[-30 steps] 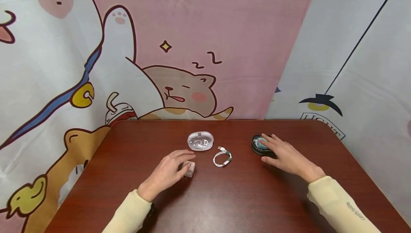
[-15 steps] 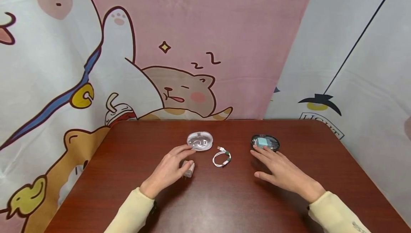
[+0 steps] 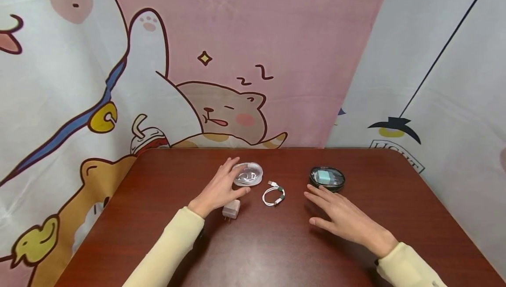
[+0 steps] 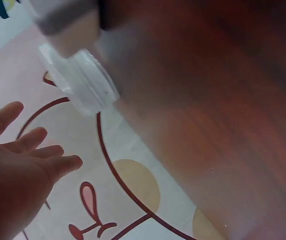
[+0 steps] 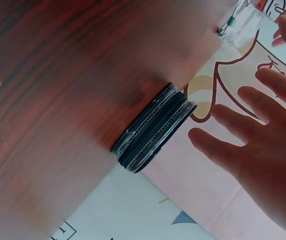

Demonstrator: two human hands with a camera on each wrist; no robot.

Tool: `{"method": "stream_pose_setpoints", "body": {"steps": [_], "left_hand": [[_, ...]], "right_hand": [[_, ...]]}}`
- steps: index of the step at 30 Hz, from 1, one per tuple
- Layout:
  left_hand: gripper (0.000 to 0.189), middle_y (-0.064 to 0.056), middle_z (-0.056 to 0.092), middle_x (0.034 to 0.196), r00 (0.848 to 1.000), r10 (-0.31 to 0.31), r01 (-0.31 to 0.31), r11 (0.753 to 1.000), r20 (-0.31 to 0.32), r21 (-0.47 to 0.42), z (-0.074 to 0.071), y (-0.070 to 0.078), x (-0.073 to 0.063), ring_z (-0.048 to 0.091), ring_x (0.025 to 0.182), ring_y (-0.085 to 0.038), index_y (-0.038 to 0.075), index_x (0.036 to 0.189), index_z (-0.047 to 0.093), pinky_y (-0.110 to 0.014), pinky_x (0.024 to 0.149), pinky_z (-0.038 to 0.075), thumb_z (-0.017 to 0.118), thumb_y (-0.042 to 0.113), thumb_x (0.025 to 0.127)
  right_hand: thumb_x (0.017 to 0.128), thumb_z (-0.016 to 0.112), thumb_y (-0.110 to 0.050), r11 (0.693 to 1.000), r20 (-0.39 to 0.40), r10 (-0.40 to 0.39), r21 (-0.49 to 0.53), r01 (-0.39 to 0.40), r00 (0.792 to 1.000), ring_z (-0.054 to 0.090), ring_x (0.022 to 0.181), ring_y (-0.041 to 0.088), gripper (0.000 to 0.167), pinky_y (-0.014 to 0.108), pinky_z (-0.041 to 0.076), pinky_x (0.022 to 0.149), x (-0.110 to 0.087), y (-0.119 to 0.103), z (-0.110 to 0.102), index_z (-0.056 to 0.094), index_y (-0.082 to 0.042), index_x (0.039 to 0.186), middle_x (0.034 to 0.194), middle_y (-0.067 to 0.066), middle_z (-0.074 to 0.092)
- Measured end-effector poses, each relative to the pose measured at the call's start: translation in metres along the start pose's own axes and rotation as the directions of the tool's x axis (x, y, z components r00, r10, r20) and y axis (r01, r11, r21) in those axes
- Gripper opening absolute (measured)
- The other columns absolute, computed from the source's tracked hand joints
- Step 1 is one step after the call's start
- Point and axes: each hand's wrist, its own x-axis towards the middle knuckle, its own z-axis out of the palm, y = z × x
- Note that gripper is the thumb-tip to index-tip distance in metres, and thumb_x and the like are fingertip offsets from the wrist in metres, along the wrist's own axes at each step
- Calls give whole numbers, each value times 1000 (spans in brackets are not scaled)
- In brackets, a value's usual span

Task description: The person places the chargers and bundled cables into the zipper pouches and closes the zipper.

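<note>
My left hand (image 3: 219,187), fingers spread and loosely extended, hovers at the left side of a clear oval case (image 3: 253,176). Its fingertips overlap the case's edge in the head view; contact cannot be made out. Below that hand lies a pale charger plug (image 3: 231,209), prongs toward me. In the left wrist view the blurred plug (image 4: 73,32) and case (image 4: 80,82) stand beyond the hand (image 4: 20,165), whose palm holds nothing. My right hand (image 3: 348,219) hangs with relaxed fingers just in front of a dark-rimmed oval case (image 3: 336,183), which contains a light-blue block (image 3: 324,176).
A coiled white USB cable (image 3: 280,189) with green ties lies between the two cases. Everything rests on a reddish-brown wooden table (image 3: 284,252). Behind its far edge hangs a cartoon-printed cloth (image 3: 308,58).
My left hand has moved forward and right, from over the charger plug to the clear case. My right hand has drawn back from the dark case, uncovering it.
</note>
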Motion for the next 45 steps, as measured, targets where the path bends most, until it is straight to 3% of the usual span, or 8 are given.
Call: {"method": "stream_pose_setpoints", "body": {"steps": [8, 15, 18, 21, 25, 32, 37, 45], "left_hand": [[94, -26, 25, 165, 991, -93, 91, 995, 93, 28, 7, -13, 23, 16, 153, -50, 3, 157, 40, -71, 118, 22, 81, 48, 85], [104, -25, 20, 168, 955, -180, 173, 984, 237, 50, 7, -15, 39, 11, 155, -48, 4, 161, 32, -71, 119, 19, 81, 52, 83], [98, -25, 26, 166, 952, -173, 159, 984, 251, 75, 7, -15, 45, 17, 154, -46, 3, 159, 37, -67, 120, 22, 80, 49, 84], [88, -23, 41, 157, 959, -152, 136, 987, 241, 81, 7, -15, 49, 39, 146, -40, 0, 153, 45, -57, 118, 35, 81, 43, 85], [80, -17, 55, 137, 964, -153, 136, 987, 217, 91, 7, -13, 50, 58, 120, -31, -3, 145, 52, -45, 104, 50, 84, 36, 84], [81, -17, 55, 131, 965, -214, 200, 975, 154, 98, 6, -7, 45, 62, 104, -30, -2, 146, 52, -45, 95, 54, 83, 39, 84], [78, -17, 56, 130, 973, -212, 210, 977, 93, 34, 3, 0, 40, 61, 102, -30, -2, 142, 57, -46, 90, 55, 80, 47, 86], [77, -12, 60, 122, 974, -226, 229, 966, 35, -121, -2, 18, 29, 59, 103, -26, 3, 142, 60, -41, 89, 53, 77, 52, 85]], "right_hand": [[97, 73, -38, 1000, 15, -14, 15, 14, 1000, 43, 145, 38, 64, 60, 44, 109, 0, -3, 4, 53, -11, 152, 160, 13, 43], [99, 71, -38, 999, 33, -16, 37, 15, 999, 43, 144, 39, 61, 60, 45, 108, -1, -4, 7, 54, -8, 150, 161, 13, 42], [99, 71, -37, 999, 40, -16, 43, 14, 999, 44, 144, 38, 60, 60, 45, 108, -1, -4, 7, 55, -8, 150, 161, 13, 42], [99, 72, -35, 999, 49, -11, 50, 9, 999, 44, 144, 38, 60, 60, 46, 107, -1, -5, 7, 55, -9, 150, 162, 12, 41], [99, 72, -35, 998, 62, -10, 60, 6, 998, 45, 143, 37, 59, 61, 46, 107, 0, -5, 7, 55, -9, 149, 161, 13, 41], [99, 72, -33, 998, 60, -16, 58, 12, 998, 46, 142, 37, 57, 61, 46, 106, 0, -7, 6, 57, -9, 148, 160, 15, 42], [99, 72, -31, 999, 44, -25, 44, 23, 999, 47, 142, 36, 55, 60, 47, 106, -1, -7, 6, 58, -9, 147, 160, 14, 43], [99, 72, -30, 999, 33, -19, 51, 18, 999, 46, 142, 36, 53, 59, 47, 106, -2, -7, 4, 59, -8, 145, 159, 14, 45]]}}
